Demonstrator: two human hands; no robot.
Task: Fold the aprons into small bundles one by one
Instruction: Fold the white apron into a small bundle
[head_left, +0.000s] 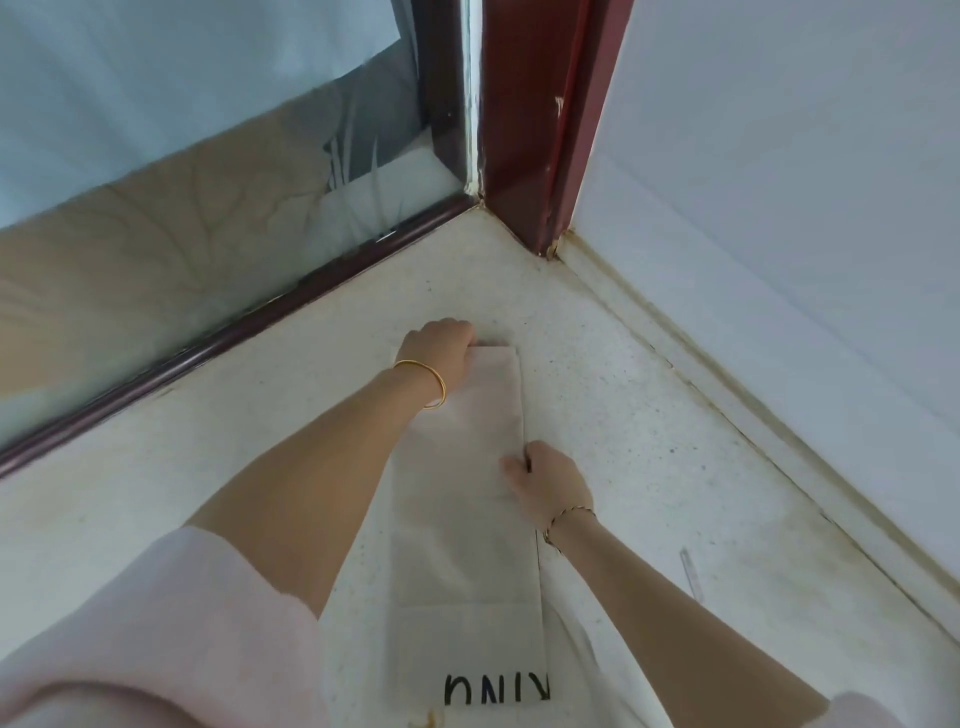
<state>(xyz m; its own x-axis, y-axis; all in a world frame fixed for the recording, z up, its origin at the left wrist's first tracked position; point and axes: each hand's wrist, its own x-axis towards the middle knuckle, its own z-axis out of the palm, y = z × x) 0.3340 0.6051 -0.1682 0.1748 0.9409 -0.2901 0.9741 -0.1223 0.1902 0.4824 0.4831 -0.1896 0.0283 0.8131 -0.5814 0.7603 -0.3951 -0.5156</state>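
Now my left hand (439, 348) grips the far corner of the apron (467, 545) while my right hand (550, 483) pinches its right edge.

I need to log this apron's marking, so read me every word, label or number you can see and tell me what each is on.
"KIN" and then a fourth letter that cannot be made out: black capitals, upside down to the camera and cropped by the fold, on the near end of the folded apron.
Nothing else in view carries text that can be read.
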